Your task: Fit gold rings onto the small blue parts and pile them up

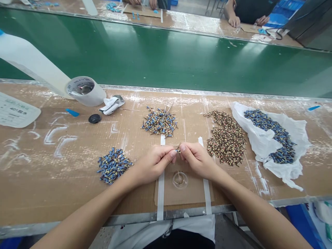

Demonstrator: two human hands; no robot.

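Observation:
My left hand [153,164] and my right hand [198,159] meet above the cardboard bench cover, their fingertips pinching a tiny brown bead-like part [178,149]. Just below them sits a small clear plastic dish [180,180] with a thin pin standing in it. Ahead lies a heap of blue-and-gold small parts [159,121] with several thin needles sticking out. A similar blue heap [113,165] is nearest my left hand. To the right of my right hand is a pile of brown patterned beads [227,139]. Blue pieces [272,136] lie on a white plastic bag [261,145].
A roll of masking tape [85,91], a white rag [111,104], a black round lid [94,118] and a paper label [15,110] lie at the back left. A green conveyor belt [166,58] runs behind the bench. Beyond it, a co-worker's hands [241,17] rest on another bench.

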